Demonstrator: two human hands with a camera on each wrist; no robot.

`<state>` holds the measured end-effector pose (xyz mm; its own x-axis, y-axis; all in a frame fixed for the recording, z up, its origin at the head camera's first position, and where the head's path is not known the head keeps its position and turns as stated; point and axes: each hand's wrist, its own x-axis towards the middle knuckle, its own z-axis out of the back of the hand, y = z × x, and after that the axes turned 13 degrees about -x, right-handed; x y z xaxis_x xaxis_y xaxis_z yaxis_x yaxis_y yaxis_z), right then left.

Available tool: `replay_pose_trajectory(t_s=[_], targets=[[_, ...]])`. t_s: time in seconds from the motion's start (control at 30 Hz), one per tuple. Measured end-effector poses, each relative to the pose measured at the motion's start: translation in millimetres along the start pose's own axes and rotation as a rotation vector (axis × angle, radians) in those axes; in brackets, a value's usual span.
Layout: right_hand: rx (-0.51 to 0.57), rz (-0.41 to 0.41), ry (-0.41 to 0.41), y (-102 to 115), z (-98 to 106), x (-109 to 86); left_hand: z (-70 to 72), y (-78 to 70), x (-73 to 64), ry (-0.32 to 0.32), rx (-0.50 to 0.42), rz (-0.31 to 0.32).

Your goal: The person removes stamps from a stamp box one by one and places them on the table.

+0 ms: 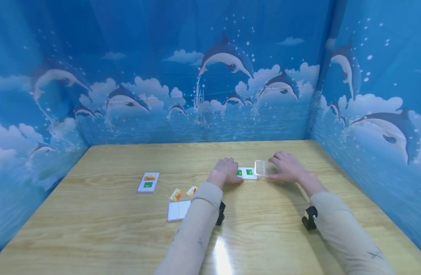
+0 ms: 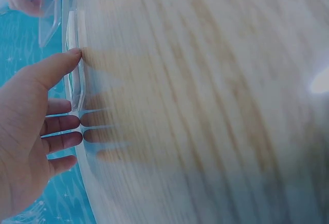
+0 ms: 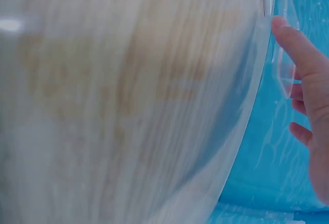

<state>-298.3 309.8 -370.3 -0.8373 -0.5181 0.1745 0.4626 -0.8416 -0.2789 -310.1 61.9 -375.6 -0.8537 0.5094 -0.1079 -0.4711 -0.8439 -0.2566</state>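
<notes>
My left hand point(image 1: 225, 170) holds the left end of a flat white case point(image 1: 246, 177) lying on the table, with green cards point(image 1: 249, 172) showing in it. In the left wrist view, the thumb lies at the case's near edge and the other fingers reach beyond it. A clear plastic lid point(image 1: 260, 167) is raised at the case's right end, pinched between the thumb and fingers of my right hand point(image 1: 287, 168). In the right wrist view, the lid point(image 3: 284, 75) stands tilted above the tabletop. The left hand hides part of the case.
Another white case point(image 1: 149, 182), with an orange and a green card, lies on the left. Two small orange-and-yellow cards point(image 1: 176, 194) lie near a plain white case point(image 1: 177, 211), partly covered by the left sleeve point(image 1: 205, 214). Dolphin-print curtains point(image 1: 155, 57) border the wooden table point(image 1: 104, 229).
</notes>
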Motion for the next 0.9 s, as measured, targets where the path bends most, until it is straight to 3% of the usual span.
replay_pose_trajectory(t_s=[0.3,0.63,0.9], targets=[[0.06,-0.034,0.075,-6.7,2.3,-11.2,2.5,-1.1,-2.3,0.014,0.004,-0.002],[0.088,0.004,0.221,-4.0,9.0,-21.2,3.6,-1.5,-3.6,0.034,0.0,-0.006],[0.1,0.04,0.234,1.4,14.8,-23.1,7.3,-2.4,-5.3,0.04,0.01,0.003]])
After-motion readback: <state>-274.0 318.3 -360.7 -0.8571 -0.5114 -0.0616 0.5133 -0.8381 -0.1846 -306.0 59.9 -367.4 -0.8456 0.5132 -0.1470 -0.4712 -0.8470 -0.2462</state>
